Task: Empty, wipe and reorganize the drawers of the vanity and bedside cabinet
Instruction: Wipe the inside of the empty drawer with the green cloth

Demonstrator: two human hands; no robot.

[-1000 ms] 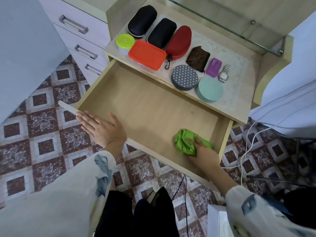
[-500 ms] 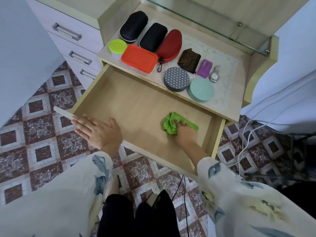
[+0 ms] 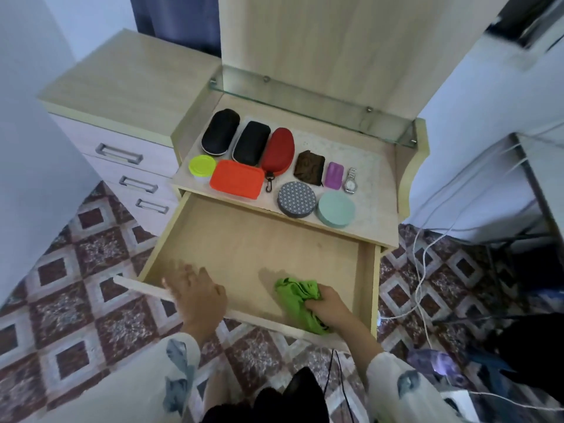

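Note:
The vanity's wooden drawer (image 3: 244,248) is pulled out and holds only a green cloth (image 3: 297,296) near its front edge. My right hand (image 3: 328,309) is shut on the cloth, which drapes over the drawer's front. My left hand (image 3: 198,297) lies flat on the front edge at the left, fingers apart. On the vanity top (image 3: 372,178) lie two black cases (image 3: 220,131), a red case (image 3: 277,153), an orange box (image 3: 237,179), a yellow-green lid (image 3: 202,165), a brown pouch (image 3: 309,167), a purple item (image 3: 334,175), a watch (image 3: 351,181) and two round tins (image 3: 296,199).
A cabinet with three shut drawers (image 3: 119,154) stands to the left of the vanity. A glass shelf (image 3: 311,102) runs along the vanity's back. White cables (image 3: 424,261) trail over the patterned tile floor (image 3: 61,285) at the right. My knees are below the drawer.
My right hand has drawn the green cloth from the drawer's middle right back to its front edge. The view has tilted up and pulled back. My left hand stays on the front edge.

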